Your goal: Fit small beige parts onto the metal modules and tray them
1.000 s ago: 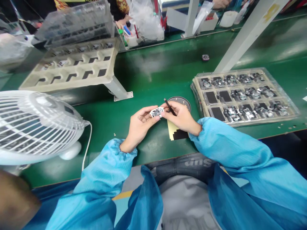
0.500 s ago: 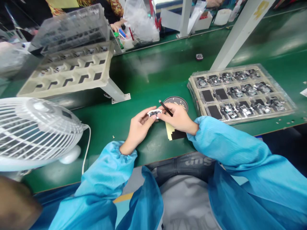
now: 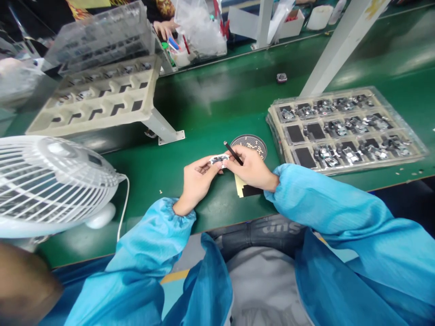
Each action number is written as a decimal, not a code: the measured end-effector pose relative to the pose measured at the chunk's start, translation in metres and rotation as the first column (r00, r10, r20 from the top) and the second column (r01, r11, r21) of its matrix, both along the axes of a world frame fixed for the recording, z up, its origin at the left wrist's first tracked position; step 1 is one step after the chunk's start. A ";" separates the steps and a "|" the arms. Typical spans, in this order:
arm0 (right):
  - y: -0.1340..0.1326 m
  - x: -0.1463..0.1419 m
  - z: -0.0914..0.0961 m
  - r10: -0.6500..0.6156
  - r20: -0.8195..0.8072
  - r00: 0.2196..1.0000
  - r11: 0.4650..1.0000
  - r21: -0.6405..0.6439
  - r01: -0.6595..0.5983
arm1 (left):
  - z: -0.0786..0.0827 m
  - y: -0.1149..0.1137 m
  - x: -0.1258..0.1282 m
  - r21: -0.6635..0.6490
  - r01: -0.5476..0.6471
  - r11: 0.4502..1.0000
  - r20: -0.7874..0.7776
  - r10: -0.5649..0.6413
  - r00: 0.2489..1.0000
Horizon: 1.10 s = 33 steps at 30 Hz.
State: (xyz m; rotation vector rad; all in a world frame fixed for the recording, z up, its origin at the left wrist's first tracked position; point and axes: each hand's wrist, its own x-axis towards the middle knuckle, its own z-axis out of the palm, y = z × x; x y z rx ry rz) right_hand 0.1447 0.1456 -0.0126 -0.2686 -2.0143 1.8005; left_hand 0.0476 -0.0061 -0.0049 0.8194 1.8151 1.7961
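My left hand [image 3: 195, 180] pinches a small white and black part [image 3: 219, 159] just above the green bench. My right hand [image 3: 251, 168] touches that part's right end with its fingertips and grips a thin black tool [image 3: 233, 152] that sticks up to the left. Under my right hand lies a yellow sheet with black pieces [image 3: 245, 189]. A round dish of tiny parts [image 3: 252, 144] sits just behind my right hand.
A clear tray of metal parts [image 3: 343, 129] lies to the right. A beige compartment rack [image 3: 95, 100] on a stand and clear boxes stand at the back left. A white fan [image 3: 50, 181] is at the left edge. Another person's hand [image 3: 163, 28] works at the far side.
Both hands stay together on the small part; they have shifted slightly left and the part has turned a little between the fingers.
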 end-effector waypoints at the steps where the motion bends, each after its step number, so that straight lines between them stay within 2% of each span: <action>1: 0.000 0.000 -0.001 -0.003 -0.003 1.000 1.000 0.007 0.003 | 0.000 0.000 0.000 0.005 -0.008 1.000 -0.002 0.008 1.000; 6: 0.009 -0.005 -0.006 0.018 0.002 1.000 0.994 0.112 -0.018 | -0.004 0.001 -0.006 -0.005 -0.007 1.000 -0.037 0.006 0.999; 9: 0.017 -0.004 0.000 0.013 -0.056 0.998 0.950 0.313 0.006 | -0.007 -0.001 -0.015 -0.061 -0.021 0.998 -0.256 0.005 0.967; 11: 0.021 -0.002 0.005 -0.006 -0.156 0.988 0.897 0.435 0.075 | -0.006 -0.002 -0.018 -0.092 -0.058 0.994 -0.440 0.012 0.898; 13: 0.022 0.000 0.007 -0.005 -0.219 0.976 0.859 0.498 0.116 | -0.003 -0.003 -0.019 -0.117 -0.076 0.990 -0.538 0.001 0.843; 18: 0.022 0.002 0.000 0.039 -0.209 0.977 0.816 0.571 0.090 | -0.001 -0.003 -0.016 -0.134 -0.086 0.987 -0.585 -0.009 0.811; 28: 0.019 0.001 -0.005 0.024 -0.161 0.987 0.794 0.603 0.079 | 0.000 -0.004 -0.015 -0.167 -0.081 0.983 -0.624 -0.042 0.781; 33: 0.023 0.001 -0.004 0.097 -0.143 0.985 0.776 0.631 0.015 | 0.001 -0.006 -0.012 -0.201 -0.059 0.978 -0.672 -0.094 0.734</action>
